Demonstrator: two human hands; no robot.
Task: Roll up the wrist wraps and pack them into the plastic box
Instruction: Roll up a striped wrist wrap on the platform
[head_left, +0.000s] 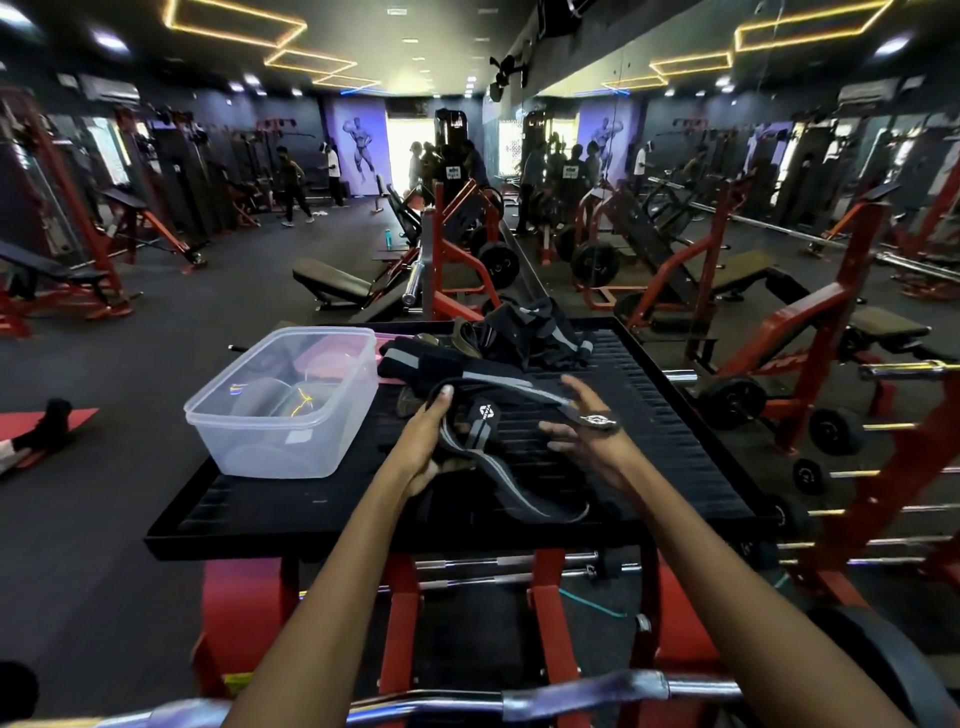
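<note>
A black wrist wrap with a grey stripe (498, 470) lies loose on the black ribbed platform (675, 431). My left hand (426, 441) grips one end of it, thumb on top. My right hand (587, 421) hovers with fingers spread; the wrap's logo tab (597, 421) rests across its fingers. A second black and grey wrap (415, 364) lies unrolled further back. The clear plastic box (283, 400) stands at the platform's left, lid off, and nothing is plainly visible inside it.
A heap of dark straps and gloves (524, 332) sits at the platform's far edge. A pink lid (332, 353) shows behind the box. A chrome bar (519, 701) crosses close below my arms. Red gym machines and several people fill the room beyond.
</note>
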